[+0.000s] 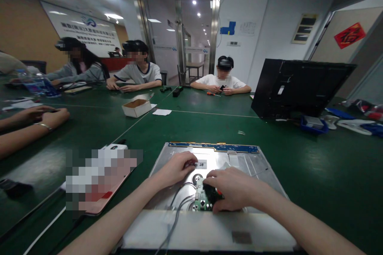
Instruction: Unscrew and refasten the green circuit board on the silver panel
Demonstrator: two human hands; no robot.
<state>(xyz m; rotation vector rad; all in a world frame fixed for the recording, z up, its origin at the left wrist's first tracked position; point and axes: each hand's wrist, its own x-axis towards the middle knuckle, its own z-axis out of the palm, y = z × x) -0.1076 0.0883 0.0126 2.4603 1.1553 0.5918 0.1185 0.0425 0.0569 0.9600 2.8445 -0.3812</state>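
Note:
Before me lies the metal back of a flat display panel point(254, 167), a blue circuit strip point(194, 146) along its far edge. A small green circuit board point(203, 206) sits at its middle, with grey cables point(178, 212) running toward me. My left hand point(179, 165) rests on the panel, fingers curled together beside a small light plate point(202, 164); whatever they may pinch is hidden. Over the green board, my right hand point(233, 187) is closed around a black object with a red part point(213, 193), largely covered by the fingers, so its kind is unclear.
Left of the panel lies a pink phone-like slab point(103, 205), partly blurred out, with cables nearby. A white open box point(137, 108) stands farther off. A black monitor point(299, 87) stands at the right. Several people sit around the green table point(215, 125); another person's hands point(50, 117) are at left.

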